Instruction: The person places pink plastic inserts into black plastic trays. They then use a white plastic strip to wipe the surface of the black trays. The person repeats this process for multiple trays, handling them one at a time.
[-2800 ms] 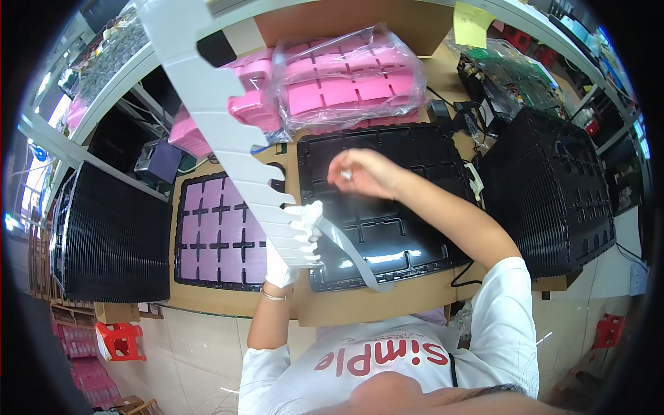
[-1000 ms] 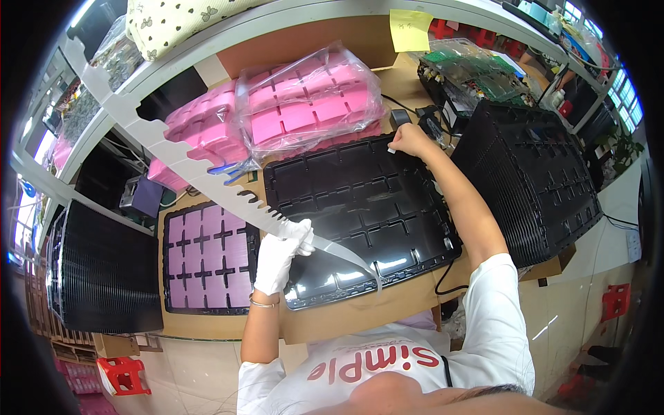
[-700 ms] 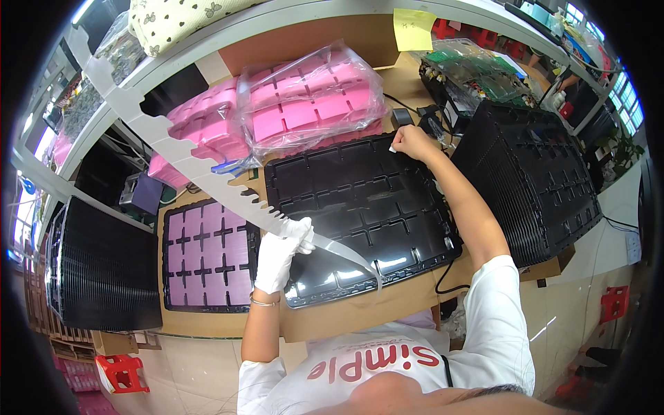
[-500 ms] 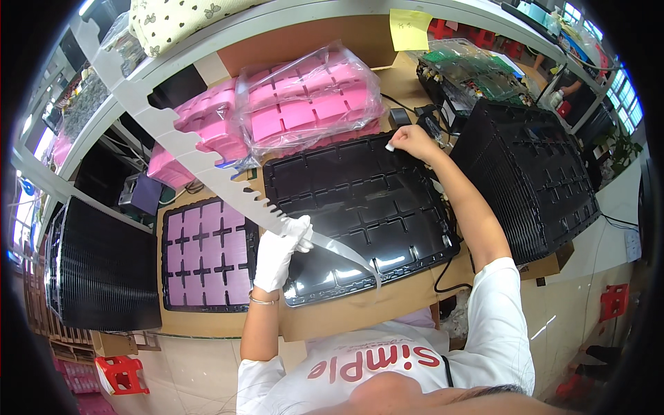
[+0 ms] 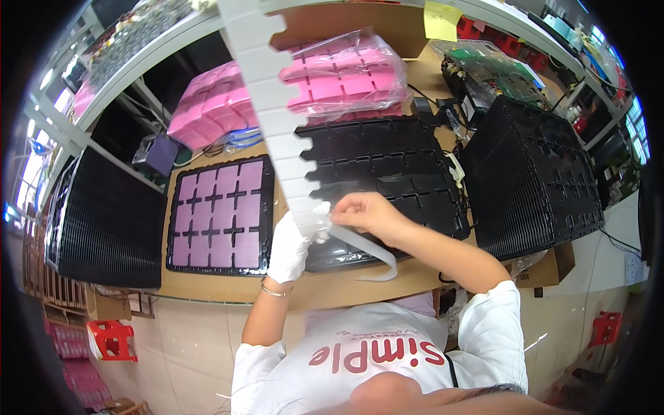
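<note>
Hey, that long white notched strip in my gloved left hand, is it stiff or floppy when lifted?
The white notched strip is probably springy rather than limp: it looks fairly straight above the left hand. It seems light, as one hand grips it near its lower end. Its notched side might snag on nearby things.

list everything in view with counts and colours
notched strip: one, white, upper centre
table: one, brown, centre
plain tray: one, black, right of strip
purple-filled tray: one, black-rimmed, left of strip
tray stacks: two, black, far left, far right
moulded pieces: several, pink, table back
circuit boards: uncounted, green, back right
sticky note: one, yellow, upper right
stools: at least two, red, floor
left hand: one, white-gloved, gripping strip
right hand: one, ungloved, beside left hand
</note>
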Demonstrator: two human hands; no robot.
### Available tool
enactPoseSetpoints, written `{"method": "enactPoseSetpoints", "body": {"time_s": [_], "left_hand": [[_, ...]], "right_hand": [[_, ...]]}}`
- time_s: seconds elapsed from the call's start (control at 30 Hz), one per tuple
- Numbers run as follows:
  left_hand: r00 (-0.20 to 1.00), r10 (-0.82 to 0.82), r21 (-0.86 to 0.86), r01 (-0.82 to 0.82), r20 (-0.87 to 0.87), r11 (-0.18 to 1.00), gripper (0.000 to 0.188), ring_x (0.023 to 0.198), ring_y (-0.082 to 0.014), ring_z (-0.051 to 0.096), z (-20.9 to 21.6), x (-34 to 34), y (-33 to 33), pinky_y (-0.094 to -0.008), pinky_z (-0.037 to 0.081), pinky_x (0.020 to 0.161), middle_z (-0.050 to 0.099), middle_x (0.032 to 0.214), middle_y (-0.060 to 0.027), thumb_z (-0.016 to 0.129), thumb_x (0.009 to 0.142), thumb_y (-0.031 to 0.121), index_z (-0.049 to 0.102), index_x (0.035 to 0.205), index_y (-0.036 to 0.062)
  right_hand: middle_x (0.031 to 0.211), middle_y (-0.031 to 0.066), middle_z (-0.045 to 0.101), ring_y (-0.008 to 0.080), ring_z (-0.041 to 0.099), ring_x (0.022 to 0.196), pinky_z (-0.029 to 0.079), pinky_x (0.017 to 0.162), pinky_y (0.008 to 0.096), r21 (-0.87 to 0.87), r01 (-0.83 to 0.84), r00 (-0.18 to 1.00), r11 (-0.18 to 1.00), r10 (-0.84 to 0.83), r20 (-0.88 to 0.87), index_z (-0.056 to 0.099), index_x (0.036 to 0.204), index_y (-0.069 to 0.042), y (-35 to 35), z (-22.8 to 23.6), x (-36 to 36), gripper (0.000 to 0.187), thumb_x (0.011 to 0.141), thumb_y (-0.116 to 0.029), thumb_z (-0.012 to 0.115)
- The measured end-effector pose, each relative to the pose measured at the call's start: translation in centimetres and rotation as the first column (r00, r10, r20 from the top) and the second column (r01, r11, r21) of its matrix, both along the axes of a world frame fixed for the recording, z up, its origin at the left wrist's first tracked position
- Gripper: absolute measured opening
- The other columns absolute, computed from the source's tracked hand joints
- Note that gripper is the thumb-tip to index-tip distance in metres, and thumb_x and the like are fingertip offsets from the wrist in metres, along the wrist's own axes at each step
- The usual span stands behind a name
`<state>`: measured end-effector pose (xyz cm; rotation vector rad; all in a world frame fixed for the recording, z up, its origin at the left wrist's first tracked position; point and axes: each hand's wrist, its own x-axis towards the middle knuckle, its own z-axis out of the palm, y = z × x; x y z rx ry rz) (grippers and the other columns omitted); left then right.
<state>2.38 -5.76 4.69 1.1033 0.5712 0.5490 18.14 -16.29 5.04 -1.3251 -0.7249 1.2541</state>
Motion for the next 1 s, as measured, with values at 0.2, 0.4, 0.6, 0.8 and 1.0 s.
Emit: {"method": "enactPoseSetpoints", "body": {"time_s": [0.2, 0.4, 0.6, 0.8, 1.0], "left_hand": [[0.994, 0.092, -0.055, -0.095, -0.067, 0.994, 0.017, 0.062, -0.0102, 0.062, -0.3, -2.4, -1.3, -0.0226, 0.05, 0.055, 0.065, 0.08, -0.0048, 0.067, 0.092, 0.013, 0.062, 0.104, 0.0016], [0.986, 0.138, 0.061, -0.132, -0.099, 0.989, 0.02, 0.061, -0.0087, 0.06, -0.9, -4.2, -2.1, -0.0212, 0.048, 0.055, 0.065, 0.078, -0.0045, 0.07, 0.091, 0.019, 0.063, 0.098, 0.0018], [0.952, 0.197, 0.108, -0.176, -0.233, 0.978, 0.02, 0.057, -0.0072, 0.057, 0.2, -7.5, -0.1, -0.0209, 0.047, 0.055, 0.064, 0.073, -0.0031, 0.072, 0.09, 0.021, 0.063, 0.086, 0.0036], [0.955, 0.155, 0.104, -0.132, -0.252, 0.986, 0.021, 0.055, -0.009, 0.057, 1.5, -10.9, 0.5, -0.0211, 0.045, 0.053, 0.063, 0.07, -0.0045, 0.074, 0.087, 0.019, 0.06, 0.081, 0.0042], [0.96, 0.146, 0.131, -0.117, -0.239, 0.984, 0.025, 0.057, -0.01, 0.058, 0.6, -10.7, 0.7, -0.0225, 0.045, 0.056, 0.063, 0.069, -0.0054, 0.075, 0.086, 0.018, 0.056, 0.075, 0.0069]], "right_hand": [[0.063, -0.0116, 0.035, 0.0003, 0.034, 0.059, 0.032, 0.057, 0.0188, 0.047, 0.024, 0.971, 0.999, -0.034, 0.238, 0.069, 0.092, -0.004, -1.1, 0.8, -3.0, 0.009, 0.088, -0.011, 0.07], [0.063, -0.0018, 0.045, 0.0101, 0.044, 0.057, 0.037, 0.053, 0.028, 0.505, -0.172, 0.575, 0.846, -0.33, 0.748, 0.071, 0.087, -0.004, -1.4, -0.4, -4.6, 0.008, 0.08, -0.005, 0.074], [0.069, 0.0036, 0.052, 0.0175, 0.052, 0.063, 0.042, 0.06, 0.0332, 0.351, -0.221, 0.712, 0.91, -0.096, 0.696, 0.069, 0.085, -0.008, -1.3, 1.2, -4.5, 0.008, 0.081, -0.013, 0.073], [0.073, 0.0075, 0.058, 0.022, 0.057, 0.066, 0.045, 0.064, 0.0356, 0.013, -0.373, 0.487, 0.928, 0.184, 0.854, 0.066, 0.086, -0.003, 3.0, -2.7, -2.2, 0.015, 0.084, -0.019, 0.067], [0.079, 0.0166, 0.065, 0.034, 0.064, 0.076, 0.05, 0.072, 0.0419, -0.121, -0.388, 0.389, 0.914, 0.281, 0.877, 0.061, 0.084, 0.001, 3.9, -2.1, -2.7, 0.019, 0.081, -0.017, 0.066]]}}
